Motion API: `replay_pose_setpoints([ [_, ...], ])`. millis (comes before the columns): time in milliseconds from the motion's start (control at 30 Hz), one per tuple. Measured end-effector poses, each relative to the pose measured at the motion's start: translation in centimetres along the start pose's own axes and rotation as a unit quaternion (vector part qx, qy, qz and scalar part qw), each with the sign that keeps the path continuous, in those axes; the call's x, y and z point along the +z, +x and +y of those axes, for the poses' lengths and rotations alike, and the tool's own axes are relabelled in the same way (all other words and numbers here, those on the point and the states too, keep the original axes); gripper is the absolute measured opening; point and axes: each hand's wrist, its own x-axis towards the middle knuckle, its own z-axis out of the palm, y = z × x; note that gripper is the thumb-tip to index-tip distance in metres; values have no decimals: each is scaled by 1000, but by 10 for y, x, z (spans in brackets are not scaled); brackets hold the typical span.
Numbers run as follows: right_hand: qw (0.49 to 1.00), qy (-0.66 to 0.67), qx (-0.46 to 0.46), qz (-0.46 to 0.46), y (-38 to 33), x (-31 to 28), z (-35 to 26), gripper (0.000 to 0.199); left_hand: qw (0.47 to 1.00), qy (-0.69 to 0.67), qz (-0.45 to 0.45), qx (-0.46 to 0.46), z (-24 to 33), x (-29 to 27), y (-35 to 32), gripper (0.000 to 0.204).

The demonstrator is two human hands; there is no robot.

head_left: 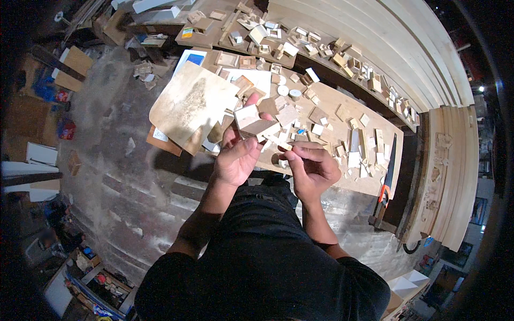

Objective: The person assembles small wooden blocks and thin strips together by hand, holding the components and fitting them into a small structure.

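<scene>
Both hands work small wood pieces above the worktop [332, 107].
Left hand [236, 160] fingers grip a wood block [251, 122]; right hand [313, 167] fingers pinch a thin strip [282, 143].

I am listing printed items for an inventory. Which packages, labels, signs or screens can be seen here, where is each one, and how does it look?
Small card or packet: far left of the upper bench, rectangular, yellow and green.
White sheet with a blue patch: behind the big plywood board, flat, rectangular.
Red packages: on the floor at the left, too blurred to tell more.
No screens or signs are visible.
</scene>
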Motion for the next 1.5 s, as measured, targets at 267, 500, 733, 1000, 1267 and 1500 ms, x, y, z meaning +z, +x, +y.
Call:
replay_pose_setpoints([
  [267, 998, -16, 42, 44, -6, 3, -2, 14, 999, -16, -30, -13, 2, -4, -7, 90],
  [500, 999, -39, -31, -20, -13, 5, -17, 13, 999, -20, -33, -22, -2, -1, -12, 89],
  [733, 996, -69, -53, 0, -11, -14, -6, 11, 1000, -1, -16, -17, -3, 3, -15, 90],
  [1000, 997, -68, -18, 26, -13, -9, -10, 14, 998, 7, -50, -29, -4, 2, -15, 90],
  [1267, 995, -84, -44, 4, -13, -3, -21, 13, 998, -10, -49, -35, -2, -2, -14, 88],
  [1500, 999, 7, 37, 20, -13, 2, -17, 11, 999, -14, -31, -31, 4, -8, -12, 89],
])
